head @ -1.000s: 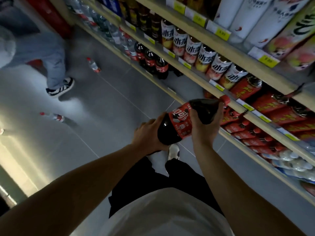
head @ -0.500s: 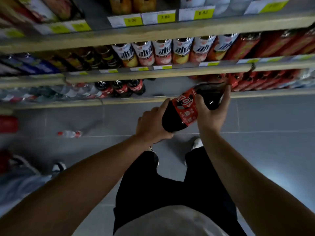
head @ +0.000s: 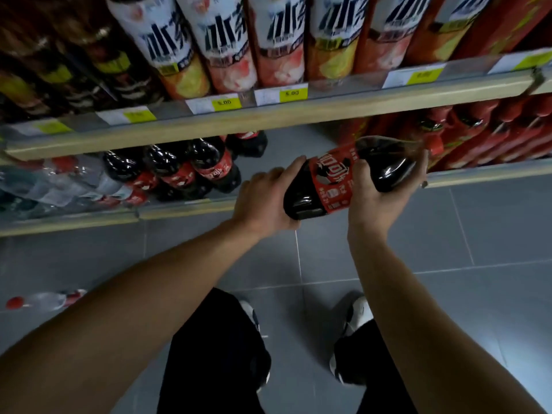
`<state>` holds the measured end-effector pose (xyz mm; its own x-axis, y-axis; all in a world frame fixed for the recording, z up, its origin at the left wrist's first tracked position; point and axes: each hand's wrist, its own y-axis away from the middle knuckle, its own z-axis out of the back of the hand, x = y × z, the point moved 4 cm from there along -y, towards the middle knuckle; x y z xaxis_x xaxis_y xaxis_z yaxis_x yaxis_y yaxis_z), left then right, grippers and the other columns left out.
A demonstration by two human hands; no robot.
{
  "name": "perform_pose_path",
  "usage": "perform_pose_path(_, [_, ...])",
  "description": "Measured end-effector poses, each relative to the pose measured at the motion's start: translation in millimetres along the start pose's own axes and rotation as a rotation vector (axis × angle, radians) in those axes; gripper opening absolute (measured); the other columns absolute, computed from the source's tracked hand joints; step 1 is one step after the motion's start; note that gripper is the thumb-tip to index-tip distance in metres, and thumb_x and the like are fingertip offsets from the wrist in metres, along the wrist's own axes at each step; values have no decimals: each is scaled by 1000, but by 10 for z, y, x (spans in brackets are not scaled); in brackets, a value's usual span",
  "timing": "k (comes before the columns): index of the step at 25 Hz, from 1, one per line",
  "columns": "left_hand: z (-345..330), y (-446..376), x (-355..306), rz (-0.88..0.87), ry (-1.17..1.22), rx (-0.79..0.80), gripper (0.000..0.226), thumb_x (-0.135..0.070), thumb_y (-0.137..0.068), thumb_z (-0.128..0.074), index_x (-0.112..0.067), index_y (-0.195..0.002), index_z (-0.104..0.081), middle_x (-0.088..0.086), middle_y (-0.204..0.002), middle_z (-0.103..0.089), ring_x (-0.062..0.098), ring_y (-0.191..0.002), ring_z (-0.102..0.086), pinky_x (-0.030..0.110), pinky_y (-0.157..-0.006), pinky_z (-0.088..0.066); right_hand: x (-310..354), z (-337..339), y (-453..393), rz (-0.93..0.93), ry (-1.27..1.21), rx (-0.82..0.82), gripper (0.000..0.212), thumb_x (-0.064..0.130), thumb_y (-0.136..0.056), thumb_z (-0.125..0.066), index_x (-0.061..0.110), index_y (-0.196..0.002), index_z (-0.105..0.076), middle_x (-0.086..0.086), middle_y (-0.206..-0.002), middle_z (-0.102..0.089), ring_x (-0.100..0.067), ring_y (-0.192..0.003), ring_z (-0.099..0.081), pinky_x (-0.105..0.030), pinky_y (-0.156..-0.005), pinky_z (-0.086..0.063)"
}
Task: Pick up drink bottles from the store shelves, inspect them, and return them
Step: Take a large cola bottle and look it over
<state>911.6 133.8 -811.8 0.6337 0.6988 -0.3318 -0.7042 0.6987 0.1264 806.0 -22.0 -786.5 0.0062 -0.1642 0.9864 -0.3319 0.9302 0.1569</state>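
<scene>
I hold a large dark cola bottle [head: 334, 180] with a red label on its side, red cap pointing right toward the lower shelf. My left hand [head: 265, 201] grips its base end, thumb over the top. My right hand [head: 376, 198] cups the upper body near the shoulder, fingers curled round the far side. The bottle hangs just in front of the bottom shelf's edge [head: 478, 174], next to a bare stretch of that shelf.
More cola bottles [head: 191, 168] stand on the bottom shelf to the left, with clear water bottles [head: 44, 186] beyond. Red-labelled bottles [head: 493, 135] fill the right. Iced-tea bottles [head: 221, 43] line the shelf above. A bottle [head: 44, 300] lies on the grey tiled floor at left.
My head has moved closer to the shelves and lower, so they fill more of the view. Both hands keep the same grip on the cola bottle, which stays level.
</scene>
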Motion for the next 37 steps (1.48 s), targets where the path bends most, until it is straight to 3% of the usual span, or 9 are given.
perform_pose_path(4, [-652, -422, 428, -22, -18, -136, 123, -45, -53, -83, -37, -154, -12, 5, -135, -57, 38, -115, -58, 56, -89, -53, -768, -241, -301, 107, -72, 5, 90, 22, -77, -76, 31, -153, -29, 3, -154, -37, -13, -138, -42, -41, -111, -44])
perform_pose_path(12, [-1475, -1039, 1098, -31, -9, -374, 118, -36, -59, -88, -33, -156, -19, 9, -138, -53, 39, -125, -49, 52, -106, -38, -1755, -736, -673, 239, -150, 94, 93, 13, -81, -75, 33, -154, -23, 13, -153, -31, 6, -133, -37, -15, -106, -40])
perform_pose_path(13, [-1566, -1091, 1150, -29, 34, -396, 117, -36, -61, -88, -32, -156, -20, 9, -139, -52, 37, -128, -47, 52, -108, -37, -1791, -790, -717, 264, -134, 109, 93, 13, -81, -76, 34, -154, -23, 15, -151, -31, 9, -132, -36, -15, -107, -39])
perform_pose_path(16, [-1762, -1215, 1365, -4, 127, -478, 113, -39, -64, -85, -31, -155, -19, 6, -145, -49, 31, -135, -44, 55, -111, -36, -1917, -976, -824, 346, -104, 166, 95, 17, -78, -77, 36, -154, -23, 12, -156, -31, -7, -143, -34, -42, -114, -40])
perform_pose_path(18, [-1826, -1290, 1483, 10, 167, -529, 110, -39, -65, -84, -31, -154, -20, 7, -147, -48, 32, -137, -43, 56, -111, -36, -1993, -1083, -860, 395, -94, 215, 94, 17, -78, -76, 35, -154, -24, 10, -158, -31, -13, -145, -33, -48, -114, -39])
perform_pose_path(26, [-2125, -1155, 1742, 176, 391, -606, 122, -22, -56, -93, -22, -155, -24, 9, -149, -45, 26, -137, -41, 54, -108, -43, -2193, -1442, -737, 463, -19, 321, 93, 18, -74, -80, 26, -151, -29, 3, -150, -42, -18, -140, -42, -48, -110, -44])
perform_pose_path(32, [-2092, -950, 1870, 213, 502, -559, 111, -23, -73, -85, -26, -158, -13, 5, -156, -36, 23, -143, -35, 49, -112, -41, -2093, -1685, -691, 569, 18, 486, 96, 13, -70, -81, 14, -150, -28, -6, -146, -45, -24, -135, -47, -48, -108, -45])
perform_pose_path(37, [-2031, -728, 1872, 258, 582, -519, 101, -20, -81, -76, -25, -160, -14, 2, -157, -38, 17, -144, -37, 29, -114, -34, -2051, -1813, -611, 651, 77, 613, 100, 11, -68, -81, 9, -151, -26, -11, -147, -42, -24, -136, -46, -50, -110, -42])
